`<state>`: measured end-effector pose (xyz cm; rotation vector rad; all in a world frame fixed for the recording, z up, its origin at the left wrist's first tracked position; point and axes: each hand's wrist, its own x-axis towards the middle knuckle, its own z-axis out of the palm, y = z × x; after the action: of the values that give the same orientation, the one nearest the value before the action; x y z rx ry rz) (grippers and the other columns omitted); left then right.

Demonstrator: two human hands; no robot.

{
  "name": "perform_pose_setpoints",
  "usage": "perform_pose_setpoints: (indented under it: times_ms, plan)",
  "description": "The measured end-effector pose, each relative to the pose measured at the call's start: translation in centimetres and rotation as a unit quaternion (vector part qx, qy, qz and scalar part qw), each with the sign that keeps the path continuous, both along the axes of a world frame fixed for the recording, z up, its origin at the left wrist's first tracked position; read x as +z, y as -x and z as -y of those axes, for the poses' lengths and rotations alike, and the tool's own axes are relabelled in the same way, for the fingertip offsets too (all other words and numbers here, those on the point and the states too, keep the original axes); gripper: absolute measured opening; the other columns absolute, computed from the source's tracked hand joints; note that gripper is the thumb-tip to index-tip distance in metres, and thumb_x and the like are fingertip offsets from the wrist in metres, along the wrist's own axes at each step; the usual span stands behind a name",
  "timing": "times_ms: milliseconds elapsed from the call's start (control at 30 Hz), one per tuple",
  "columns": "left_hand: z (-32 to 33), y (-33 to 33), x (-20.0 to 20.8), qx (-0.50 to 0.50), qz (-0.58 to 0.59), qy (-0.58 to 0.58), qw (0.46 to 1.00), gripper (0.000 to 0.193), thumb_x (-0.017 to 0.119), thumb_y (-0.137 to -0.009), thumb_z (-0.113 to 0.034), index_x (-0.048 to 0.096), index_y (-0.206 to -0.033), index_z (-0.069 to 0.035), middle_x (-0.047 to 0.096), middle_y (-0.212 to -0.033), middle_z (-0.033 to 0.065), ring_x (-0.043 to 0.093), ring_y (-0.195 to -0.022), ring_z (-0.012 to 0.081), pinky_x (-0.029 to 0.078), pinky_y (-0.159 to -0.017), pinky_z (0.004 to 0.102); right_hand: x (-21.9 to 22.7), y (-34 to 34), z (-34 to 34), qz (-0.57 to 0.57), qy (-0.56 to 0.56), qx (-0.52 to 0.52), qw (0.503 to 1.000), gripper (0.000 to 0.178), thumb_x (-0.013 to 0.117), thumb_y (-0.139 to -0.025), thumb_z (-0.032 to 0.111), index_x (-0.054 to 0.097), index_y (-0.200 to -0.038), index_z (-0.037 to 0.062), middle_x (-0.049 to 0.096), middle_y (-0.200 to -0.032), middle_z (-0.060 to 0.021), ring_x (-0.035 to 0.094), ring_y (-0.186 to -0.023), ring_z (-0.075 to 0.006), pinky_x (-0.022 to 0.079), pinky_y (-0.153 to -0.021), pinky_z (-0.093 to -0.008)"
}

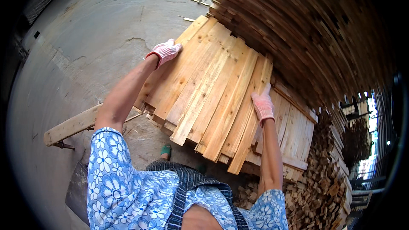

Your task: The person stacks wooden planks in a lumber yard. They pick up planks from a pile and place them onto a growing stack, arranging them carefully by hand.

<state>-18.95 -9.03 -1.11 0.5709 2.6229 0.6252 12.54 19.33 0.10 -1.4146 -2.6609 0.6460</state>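
A row of pale wooden boards lies side by side before me, their near ends uneven. My left hand, in a pinkish-white knitted glove with a red cuff, is closed on the left edge of the row near its far end. On the opposite edge, my right hand, gloved alike, presses in against the outermost board with its fingers along the side. Parts of the fingers of both hands are hidden by the wood. More boards show beneath the row at its near left corner.
A tall stack of timber rises at the far right. Beside my right arm is a pale slatted wooden panel, with a heap of small wood offcuts below it. A plank juts out at left. Wood scraps lie on the concrete floor.
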Motion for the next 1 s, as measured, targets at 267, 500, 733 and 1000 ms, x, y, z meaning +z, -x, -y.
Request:
perform_pose_setpoints:
  times_ms: [267, 500, 733, 1000]
  plan:
    - [0.0, -1.5, 1.3, -0.037, 0.038, -0.062, 0.997, 0.076, 0.042, -0.102, -0.062, 0.040, -0.154, -0.006, 0.057, -0.144, 0.0275, 0.052, -0.137, 0.0422, 0.041, -0.113, 0.0449, 2.4, -3.4, -2.4, -0.024, 0.040, -0.003, 0.999, 0.096, 0.069, -0.088, 0.033, 0.016, -0.164, 0.0061, 0.066, -0.131, -0.0272, 0.065, -0.118, -0.0375, 0.049, -0.100, -0.0413]
    - [3.7, -1.5, -2.7, 0.050, 0.277, -0.351, 0.893, 0.101, 0.068, -0.095, -0.056, 0.014, -0.166, -0.010, 0.043, -0.158, 0.0165, 0.047, -0.140, 0.0250, 0.039, -0.116, 0.0357, -1.2, -6.6, -6.1, -0.187, 0.080, 0.016, 0.979, 0.075, 0.051, -0.102, 0.045, 0.026, -0.162, 0.0086, 0.051, -0.148, -0.0308, 0.050, -0.137, -0.0448, 0.042, -0.111, -0.0469]
    - [4.7, -0.1, -5.1, 0.059, 0.297, -0.392, 0.869, 0.101, 0.076, -0.091, -0.045, 0.019, -0.166, -0.009, 0.048, -0.153, 0.0126, 0.054, -0.131, 0.0197, 0.047, -0.108, 0.0353, -5.0, -2.8, -6.0, -0.114, 0.004, -0.011, 0.993, 0.070, 0.043, -0.103, 0.054, 0.031, -0.161, 0.0176, 0.059, -0.134, -0.0339, 0.058, -0.122, -0.0513, 0.047, -0.101, -0.0562]
    - [5.5, 4.7, -11.1, 0.024, 0.262, -0.436, 0.861, 0.087, 0.068, -0.095, -0.051, 0.033, -0.161, -0.005, 0.042, -0.160, 0.0128, 0.042, -0.145, 0.0205, 0.036, -0.118, 0.0342, 1.0, 3.0, 3.1, -0.048, -0.118, 0.102, 0.987, 0.063, 0.059, -0.098, 0.052, 0.049, -0.143, 0.0092, 0.061, -0.124, -0.0299, 0.064, -0.107, -0.0472, 0.053, -0.092, -0.0551]
